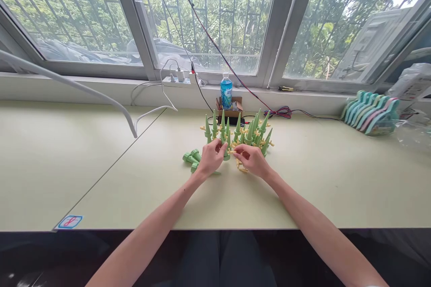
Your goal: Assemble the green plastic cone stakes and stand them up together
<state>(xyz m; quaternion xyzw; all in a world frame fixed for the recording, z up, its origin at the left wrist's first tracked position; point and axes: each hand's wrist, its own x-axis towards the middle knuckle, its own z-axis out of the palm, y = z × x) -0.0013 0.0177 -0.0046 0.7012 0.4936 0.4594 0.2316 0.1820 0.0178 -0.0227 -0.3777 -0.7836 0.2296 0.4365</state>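
Between the fingers of my left hand (212, 158) is a green watering spike (226, 157), its wide cap end low and its point upward. My right hand (253, 159) pinches a small yellow valve (232, 152) close to the side of that spike. Behind both hands stand several green spikes (249, 134) with their points up, and yellow valves stick out from their sides. A few loose yellow valves (242, 169) lie on the table beneath my right hand. Left of my left hand, loose green spikes (191, 158) lie on their sides, partly covered by the hand.
The pale table (134, 188) has a seam and a marked sticker (70, 221) at left. A blue bottle (226, 92) and small cardboard box (238, 106) stand behind the spikes. A white cable (101, 96) hangs at left; coiled wires (283, 112) and hangers (372, 114) are at right.
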